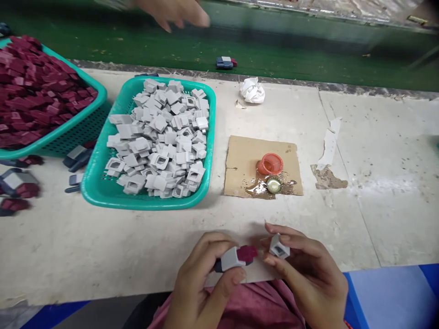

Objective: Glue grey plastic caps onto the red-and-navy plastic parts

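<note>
- Head view: left hand (pixel 202 278), fingers closed, pinches a grey-and-maroon assembled piece (pixel 236 257).
- Right hand (pixel 305 269) grips a small grey cap (pixel 279 247) just beside it.
- Teal basket (pixel 103 192) of grey caps sits on the bench (pixel 377 183).

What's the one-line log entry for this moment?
left hand: holds grey-maroon assembly | right hand: holds grey cap | green basket: grey caps

A pale, scuffed bench (pixel 377 151) with a seam across it runs along a dark green belt (pixel 308 50), lit evenly, with what may be a metal rail (pixel 343 7) blurred beyond.
</note>
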